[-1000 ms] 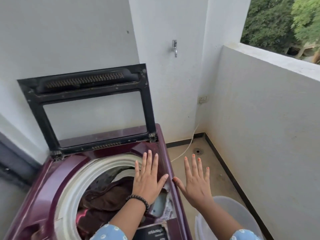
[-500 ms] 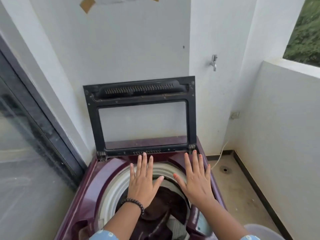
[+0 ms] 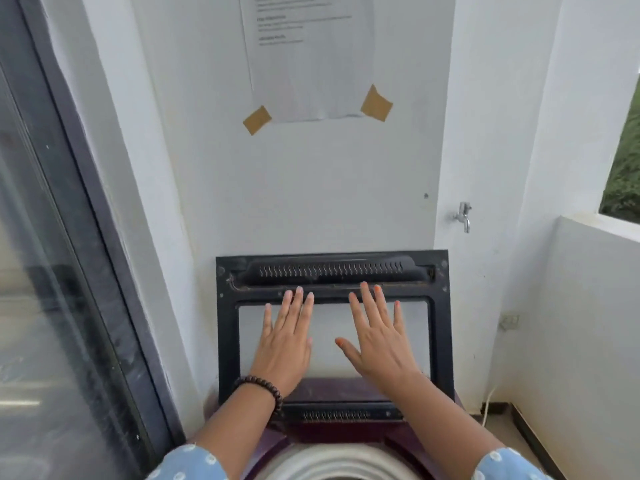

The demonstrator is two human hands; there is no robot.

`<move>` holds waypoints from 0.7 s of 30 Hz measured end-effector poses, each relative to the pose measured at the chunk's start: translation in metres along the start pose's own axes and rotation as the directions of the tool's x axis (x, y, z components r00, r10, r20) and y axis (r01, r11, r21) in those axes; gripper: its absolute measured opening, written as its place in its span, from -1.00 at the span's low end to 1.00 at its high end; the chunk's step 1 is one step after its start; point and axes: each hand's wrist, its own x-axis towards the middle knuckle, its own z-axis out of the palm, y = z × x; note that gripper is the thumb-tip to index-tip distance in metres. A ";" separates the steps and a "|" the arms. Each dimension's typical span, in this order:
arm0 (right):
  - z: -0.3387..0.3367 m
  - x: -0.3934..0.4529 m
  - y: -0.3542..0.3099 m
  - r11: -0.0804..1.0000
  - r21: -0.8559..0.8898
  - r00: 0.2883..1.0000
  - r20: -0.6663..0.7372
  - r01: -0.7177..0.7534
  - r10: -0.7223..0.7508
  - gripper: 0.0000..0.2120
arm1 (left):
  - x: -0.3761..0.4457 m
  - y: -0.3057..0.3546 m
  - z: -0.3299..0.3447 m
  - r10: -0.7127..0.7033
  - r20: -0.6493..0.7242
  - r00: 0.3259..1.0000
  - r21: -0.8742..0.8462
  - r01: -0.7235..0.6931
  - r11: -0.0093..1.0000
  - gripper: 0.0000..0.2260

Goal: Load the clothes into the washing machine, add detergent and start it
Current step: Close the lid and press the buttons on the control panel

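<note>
A: Left hand (image 3: 284, 344) and right hand (image 3: 378, 337) — fingers spread flat, holding nothing, now raised before the upright lid (image 3: 332, 275).
B: Up from the drum rim (image 3: 332, 462); clothes out of view — likely loaded, lid-closing next.

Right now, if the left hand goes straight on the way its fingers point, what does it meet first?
Probably the raised lid: the left hand points at its upper frame bar. Depth is unclear, so it may already touch.

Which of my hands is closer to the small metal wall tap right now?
Right. The right hand is raised before the black-framed washer lid, on the side of the metal tap; the left hand is farther left.
</note>
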 end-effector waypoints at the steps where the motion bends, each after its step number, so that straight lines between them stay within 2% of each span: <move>1: -0.004 0.011 -0.002 0.999 -0.014 0.999 0.011 0.032 -0.032 -0.29 | 0.013 -0.004 -0.005 -0.001 -0.002 1.000 0.011 0.001 1.000 -0.20; 4: -0.011 0.039 -0.005 0.997 0.000 0.997 0.032 0.076 -0.076 -0.23 | 0.046 -0.010 -0.013 0.009 0.005 1.000 0.026 -0.009 1.000 -0.27; 6: -0.016 0.057 -0.005 0.997 -0.023 0.997 0.028 0.079 -0.079 -0.20 | 0.064 -0.010 -0.017 -0.005 0.058 0.998 0.066 0.002 0.998 -0.30; 11: -0.011 0.081 0.006 0.994 -0.096 0.998 0.020 0.054 -0.052 -0.14 | 0.084 -0.007 -0.013 -0.025 0.118 0.993 0.052 0.019 0.998 -0.26; 16: -0.006 0.091 -0.003 0.995 -0.098 0.996 -0.084 -0.015 0.007 -0.16 | 0.090 0.002 -0.011 -0.057 0.010 0.998 0.014 0.057 0.998 -0.26; 21: -0.001 0.096 -0.002 0.978 -0.205 0.967 -0.256 -0.042 -0.012 -0.26 | 0.094 0.005 -0.018 -0.050 -0.057 0.997 0.051 0.053 0.997 -0.33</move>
